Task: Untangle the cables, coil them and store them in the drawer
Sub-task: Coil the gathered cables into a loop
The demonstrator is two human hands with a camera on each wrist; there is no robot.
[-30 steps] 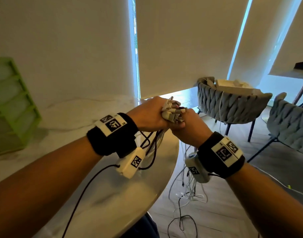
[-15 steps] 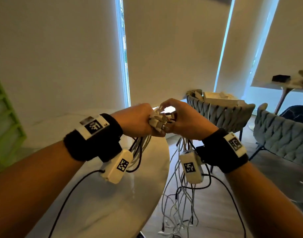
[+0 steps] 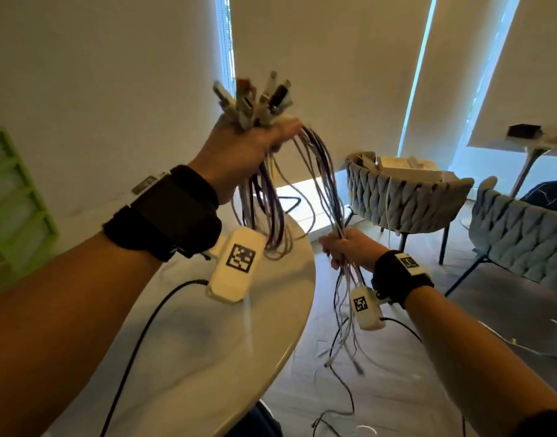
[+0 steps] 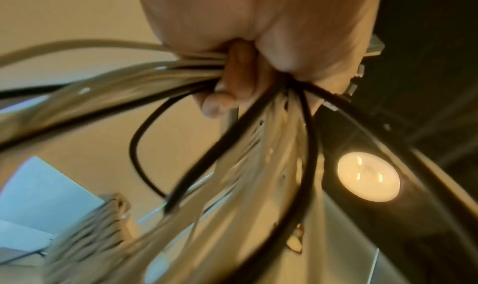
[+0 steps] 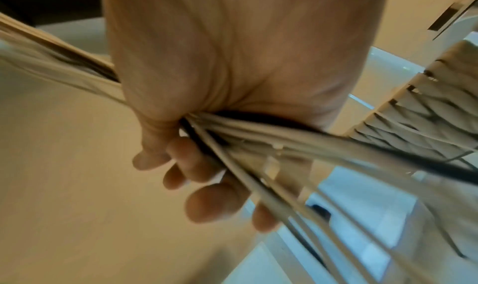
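Overhead, gripping the cables [image 3: 318, 171] just below the plug ends [image 3: 255, 99] with the left hand [image 3: 239, 146], fingers curled tight around the bundle above the round table [image 3: 207, 357]. Lower down, clasping the same bundle with the right hand [image 3: 349, 247], fingers wrapped around it beside the table edge. Trailing loose ends toward the floor [image 3: 381, 389]. Showing blurred strands passing through both fists in the 2 wrist views.

Glossy marble-look tabletop [image 3: 207, 357], smooth plastic-sheathed cables [image 3: 321, 184], woven fabric chair [image 3: 406, 203].
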